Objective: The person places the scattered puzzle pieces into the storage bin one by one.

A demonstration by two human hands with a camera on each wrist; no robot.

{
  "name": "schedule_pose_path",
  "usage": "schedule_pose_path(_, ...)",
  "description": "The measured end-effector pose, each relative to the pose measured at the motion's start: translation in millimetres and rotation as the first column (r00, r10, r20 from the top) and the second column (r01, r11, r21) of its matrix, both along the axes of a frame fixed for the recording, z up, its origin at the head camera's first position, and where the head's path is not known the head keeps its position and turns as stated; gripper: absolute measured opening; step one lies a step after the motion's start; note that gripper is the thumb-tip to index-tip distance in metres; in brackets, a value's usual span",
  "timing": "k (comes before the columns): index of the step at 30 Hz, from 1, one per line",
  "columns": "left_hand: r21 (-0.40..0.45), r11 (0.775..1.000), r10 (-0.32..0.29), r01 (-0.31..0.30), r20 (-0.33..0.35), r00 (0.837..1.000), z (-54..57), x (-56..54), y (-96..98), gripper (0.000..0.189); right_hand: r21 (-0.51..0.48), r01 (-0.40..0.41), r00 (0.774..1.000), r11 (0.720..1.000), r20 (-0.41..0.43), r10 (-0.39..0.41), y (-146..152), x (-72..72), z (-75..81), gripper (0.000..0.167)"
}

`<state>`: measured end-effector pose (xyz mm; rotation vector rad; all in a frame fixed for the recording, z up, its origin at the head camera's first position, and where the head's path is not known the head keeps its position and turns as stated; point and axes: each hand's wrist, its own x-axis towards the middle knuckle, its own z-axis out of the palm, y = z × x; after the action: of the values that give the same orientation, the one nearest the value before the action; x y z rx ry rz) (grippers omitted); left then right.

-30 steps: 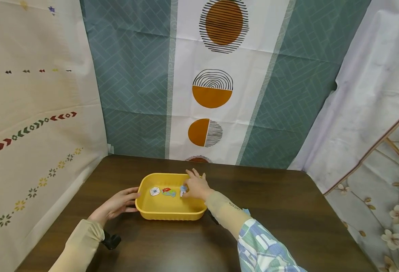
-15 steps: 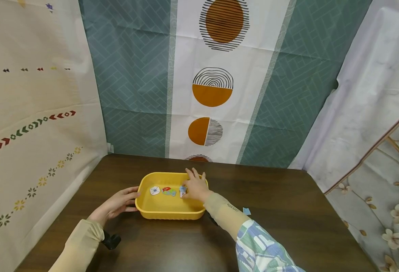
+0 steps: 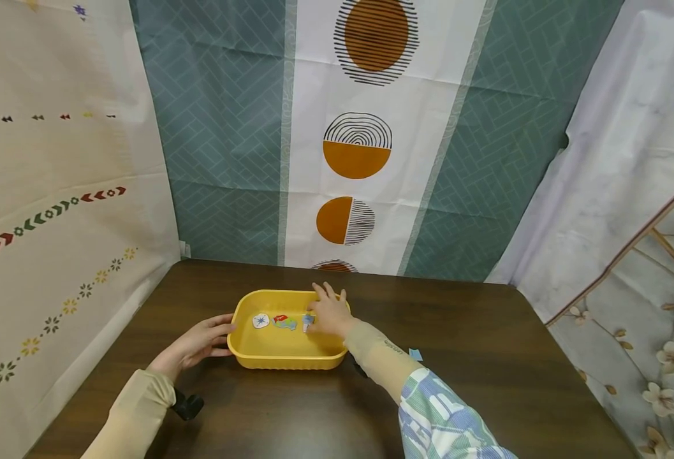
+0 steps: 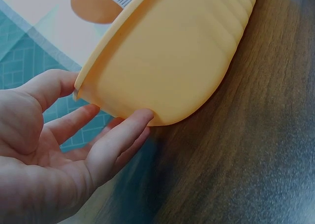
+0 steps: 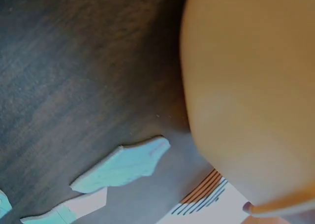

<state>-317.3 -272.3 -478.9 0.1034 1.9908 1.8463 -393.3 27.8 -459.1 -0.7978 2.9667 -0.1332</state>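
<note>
A shallow yellow plastic tray [image 3: 287, 363] sits on the dark table. Inside it, in a row, lie a white piece with a blue star-like compass design [image 3: 261, 320], a red-and-green mermaid-like cutout [image 3: 284, 322] and a small blue-and-white cutout [image 3: 306, 323]. My right hand [image 3: 331, 315] reaches over the tray's right end; thumb and index finger pinch the blue-and-white cutout, whose right part they hide, while the other fingers spread upward. At the tray's left end my left hand [image 3: 201, 344] touches the outer wall, thumb by the rim [image 4: 76, 93] and fingers extended against the side.
A light blue piece [image 3: 415, 354] lies on the table right of the tray, beside the right forearm. Seen closer in the right wrist view are several flat pale teal pieces [image 5: 120, 167]. Patterned fabric [image 3: 227, 159] hangs behind the table and along both sides.
Both hands and the tray stay practically in place. The right fingers shift slightly at the blue-and-white cutout, and the head view drifts a little.
</note>
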Motion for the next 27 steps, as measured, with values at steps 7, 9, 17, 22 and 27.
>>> schedule_pose_path(7,-0.008,1.0,0.011,-0.011,0.009,1.0,-1.9,0.4,0.1,0.07,-0.068,-0.008,1.0,0.998,0.009,0.009,8.3,3.4,17.2,0.047)
schedule_pose_path(9,-0.004,1.0,0.017,-0.017,0.011,1.0,-2.0,0.4,-0.1,0.07,-0.083,-0.005,1.0,0.996,0.01,0.006,12.0,3.9,23.7,0.048)
schedule_pose_path(17,-0.01,1.0,-0.012,0.012,0.005,1.0,1.2,-1.2,-0.8,0.072,-0.104,0.035,0.999,0.994,-0.008,-0.036,32.0,1.3,42.1,0.055)
schedule_pose_path(22,-0.014,1.0,-0.018,0.018,0.007,1.0,2.1,-2.3,-1.2,0.071,-0.128,0.064,0.997,0.99,-0.028,-0.069,45.9,-2.8,48.2,0.061)
schedule_pose_path(27,-0.012,1.0,-0.016,0.016,0.016,1.0,2.5,-1.3,-0.9,0.07,-0.147,0.099,0.994,0.984,-0.023,-0.103,60.4,-3.6,53.0,0.065)
